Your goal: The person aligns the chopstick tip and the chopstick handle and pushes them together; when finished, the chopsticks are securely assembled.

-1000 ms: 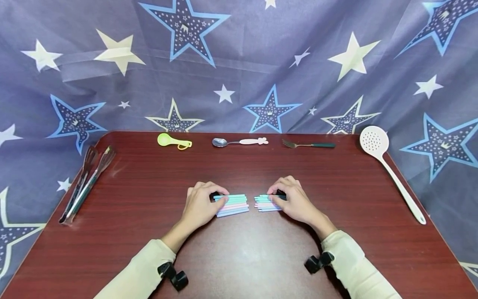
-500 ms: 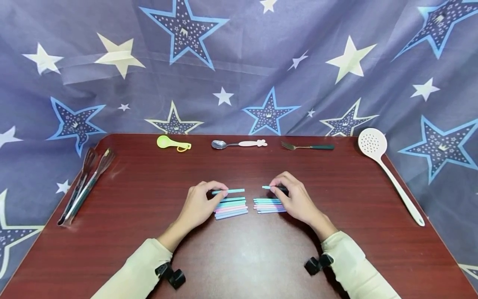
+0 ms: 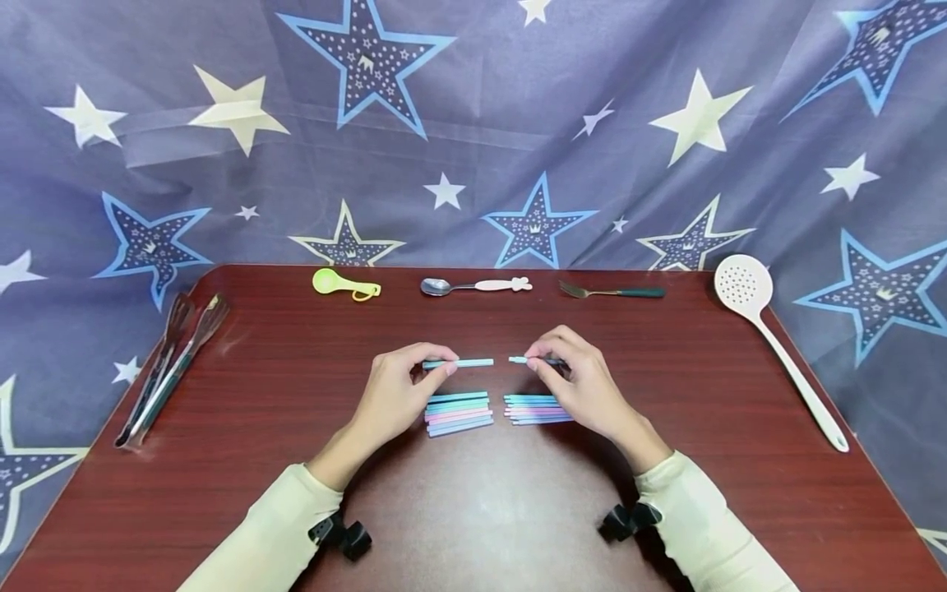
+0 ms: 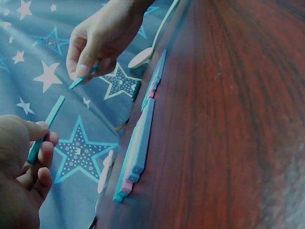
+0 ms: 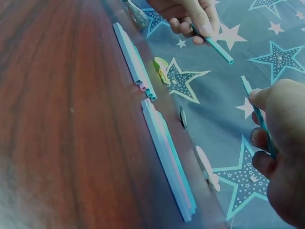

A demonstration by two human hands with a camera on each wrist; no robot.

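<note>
Site: staged tabletop recording station; room type beyond it cannot be determined. Evidence: creased star-print cloth (image 3: 481,99) hangs as backdrop across upper frame. Wood-grain table (image 3: 259,386) fills lower frame, with fork (image 3: 640,292) and spoon (image 3: 501,285) spaced along its far edge, mid-frame. Black wrist-worn devices (image 3: 357,541) at lower centre.

Bright, fairly even light fills the head view, leaving a pale, diffuse glare on the near middle of the table (image 3: 488,493) and dark shadows on its surface beside the left sleeve (image 3: 255,530) and right sleeve (image 3: 706,522). The wrist views are dimmer, bluish and softer; the left hand (image 4: 19,164) and right hand (image 5: 291,140) lack crisp detail.
</note>
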